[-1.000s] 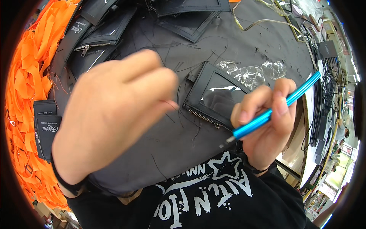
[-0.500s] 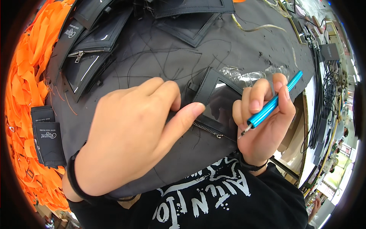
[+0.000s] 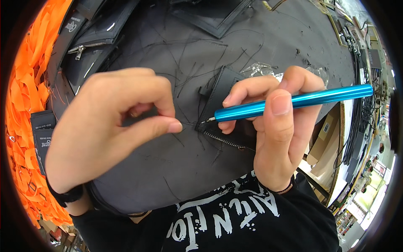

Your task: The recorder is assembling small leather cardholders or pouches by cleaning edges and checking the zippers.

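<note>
A black zippered pouch (image 3: 215,93) with a clear window lies in front of me, its right part hidden behind my right hand. My right hand (image 3: 275,122) holds a shiny blue pen-shaped tool (image 3: 252,110) with a thin metal tip. That tip is at the pouch's near left corner, by the end of the zipper (image 3: 224,140). Just left of the corner, my left hand (image 3: 113,117) is closed in a pinch between thumb and forefinger. Fine dark threads (image 3: 189,123) run from the corner to its fingertips.
More black pouches (image 3: 98,31) with zippers lie at the far left and far middle. Orange webbing (image 3: 25,138) is heaped along the left edge. Loose threads (image 3: 180,44) and crumpled clear plastic (image 3: 258,68) lie on the dark surface. Black cables (image 3: 357,96) hang at the right.
My left hand has drawn left, away from the pouch, with its fingers pinched. The blue tool has swung from tilted upward to nearly level, its tip moving left to the pouch corner.
</note>
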The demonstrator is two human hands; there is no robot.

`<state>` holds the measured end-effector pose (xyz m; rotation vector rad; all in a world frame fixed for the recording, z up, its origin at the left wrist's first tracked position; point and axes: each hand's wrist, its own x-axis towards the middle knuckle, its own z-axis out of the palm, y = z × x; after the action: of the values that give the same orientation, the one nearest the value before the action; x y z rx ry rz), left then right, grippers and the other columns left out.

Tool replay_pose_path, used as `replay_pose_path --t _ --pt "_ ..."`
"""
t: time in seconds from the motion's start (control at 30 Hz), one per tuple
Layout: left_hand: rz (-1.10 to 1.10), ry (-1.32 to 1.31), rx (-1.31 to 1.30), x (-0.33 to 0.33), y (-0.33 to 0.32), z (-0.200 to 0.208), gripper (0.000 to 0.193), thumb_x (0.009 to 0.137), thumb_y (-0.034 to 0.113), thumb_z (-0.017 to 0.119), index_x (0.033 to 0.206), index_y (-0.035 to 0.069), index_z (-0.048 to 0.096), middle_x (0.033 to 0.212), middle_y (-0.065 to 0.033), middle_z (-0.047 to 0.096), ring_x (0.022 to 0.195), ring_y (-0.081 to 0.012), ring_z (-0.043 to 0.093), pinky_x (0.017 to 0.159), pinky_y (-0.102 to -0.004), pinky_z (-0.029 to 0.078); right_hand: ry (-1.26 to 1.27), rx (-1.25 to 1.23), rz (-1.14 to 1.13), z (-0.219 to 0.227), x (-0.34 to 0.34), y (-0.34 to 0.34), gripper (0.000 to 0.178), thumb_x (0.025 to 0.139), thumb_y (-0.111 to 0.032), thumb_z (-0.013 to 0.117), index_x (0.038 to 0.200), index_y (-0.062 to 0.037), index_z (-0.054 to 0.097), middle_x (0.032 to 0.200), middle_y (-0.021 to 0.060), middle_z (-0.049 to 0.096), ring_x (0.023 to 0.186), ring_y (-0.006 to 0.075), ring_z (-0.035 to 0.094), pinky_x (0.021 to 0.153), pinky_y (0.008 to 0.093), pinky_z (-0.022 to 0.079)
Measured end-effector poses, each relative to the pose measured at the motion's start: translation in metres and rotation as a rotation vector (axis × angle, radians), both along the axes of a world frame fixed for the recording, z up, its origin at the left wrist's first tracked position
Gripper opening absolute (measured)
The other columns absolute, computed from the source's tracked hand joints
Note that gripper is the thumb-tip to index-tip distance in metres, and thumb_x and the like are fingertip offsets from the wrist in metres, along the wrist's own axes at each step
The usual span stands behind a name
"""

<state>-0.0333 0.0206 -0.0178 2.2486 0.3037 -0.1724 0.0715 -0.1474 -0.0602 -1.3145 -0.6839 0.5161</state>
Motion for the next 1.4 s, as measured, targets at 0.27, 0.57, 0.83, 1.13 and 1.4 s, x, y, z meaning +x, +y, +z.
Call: replay_pose_path --t 0.27,0.57,0.83,1.13,1.4 --pt "0.067 0.015 -0.046 -0.009 0.017 0.006 0.019 0.064 0.014 0.074 0.066 0.004 0.058 0.063 0.0021 0.047 0.056 -0.0077 0.030 0.052 -0.0233 0.024 -0.157 -0.041 0.059 -0.001 0.005 -0.002 0.028 0.095 -0.029 0.043 0.099 -0.0045 0.029 0.076 0.0236 0.057 0.052 0.0183 0.053 0.052 0.0271 0.047" --pt "-0.155 -0.042 0.127 -0.018 0.016 0.022 0.017 0.065 0.017 0.074 0.067 0.009 0.060 0.063 0.0030 0.055 0.053 -0.0078 0.032 0.049 -0.0237 0.025 -0.265 -0.127 0.069 0.003 0.002 -0.003 0.031 0.095 -0.033 0.045 0.095 -0.0045 0.030 0.078 0.0228 0.058 0.054 0.0186 0.054 0.054 0.0275 0.048" --pt "-0.192 0.041 0.180 -0.018 0.014 0.030 0.016 0.065 0.014 0.073 0.071 0.008 0.059 0.065 0.0015 0.056 0.052 -0.0092 0.034 0.048 -0.0244 0.026 -0.266 -0.123 0.062 0.001 -0.003 0.000 0.030 0.096 -0.032 0.043 0.096 -0.0054 0.030 0.077 0.0215 0.059 0.054 0.0173 0.054 0.054 0.0277 0.048" --pt "-0.197 0.130 0.180 -0.020 0.014 0.030 0.023 0.060 0.015 0.075 0.070 0.006 0.057 0.064 0.0005 0.052 0.052 -0.0104 0.034 0.048 -0.0249 0.025 -0.382 -0.188 0.040 0.005 -0.002 0.000 0.029 0.096 -0.032 0.043 0.095 -0.0054 0.030 0.077 0.0215 0.059 0.054 0.0176 0.054 0.055 0.0276 0.048" --pt "0.117 0.048 0.217 -0.012 -0.027 0.011 0.036 0.059 0.017 0.078 0.084 0.004 0.055 0.063 -0.0009 0.038 0.056 -0.0129 0.034 0.049 -0.0258 0.029 -0.038 -0.105 -0.095 0.007 -0.006 0.000 0.030 0.097 -0.030 0.037 0.108 -0.0026 0.029 0.077 0.0255 0.055 0.053 0.0209 0.052 0.052 0.0293 0.048"
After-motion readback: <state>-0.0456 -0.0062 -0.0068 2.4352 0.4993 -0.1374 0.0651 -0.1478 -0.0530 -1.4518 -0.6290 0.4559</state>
